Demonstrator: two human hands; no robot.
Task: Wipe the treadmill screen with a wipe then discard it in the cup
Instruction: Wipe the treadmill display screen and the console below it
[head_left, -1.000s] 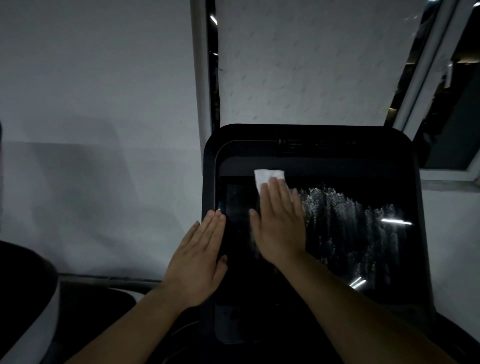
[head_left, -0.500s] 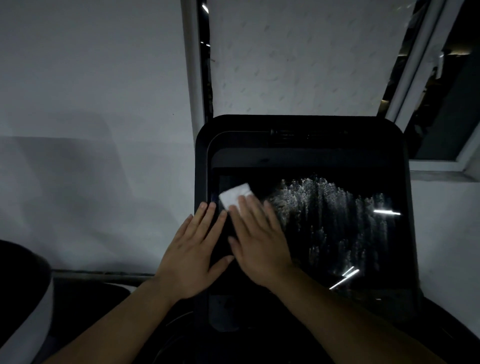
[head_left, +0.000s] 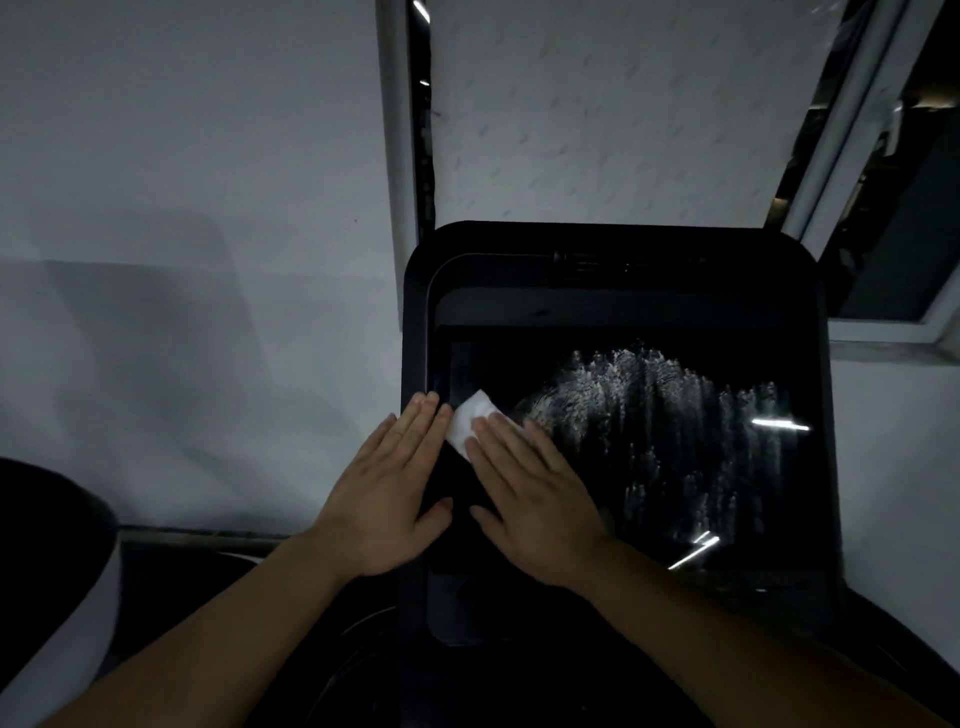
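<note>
The black treadmill screen (head_left: 649, 467) fills the middle right, with wet streaks glistening across its centre. My right hand (head_left: 530, 493) lies flat on the screen's left part and presses a small white wipe (head_left: 467, 421) under its fingertips. Part of the wipe sticks out beyond the fingers. My left hand (head_left: 389, 493) rests flat with fingers together on the screen's left frame edge, just beside the wipe, holding nothing. No cup shows in this view.
A white wall (head_left: 182, 260) rises behind and to the left. A window frame (head_left: 852, 156) slants at the upper right. A dark and white rounded object (head_left: 52, 571) sits at the lower left. Dark treadmill console parts (head_left: 363, 665) lie below the screen.
My right hand has slid the wipe down and to the left across the screen, from the upper part to the left edge beside my left hand. The left hand stayed on the frame.
</note>
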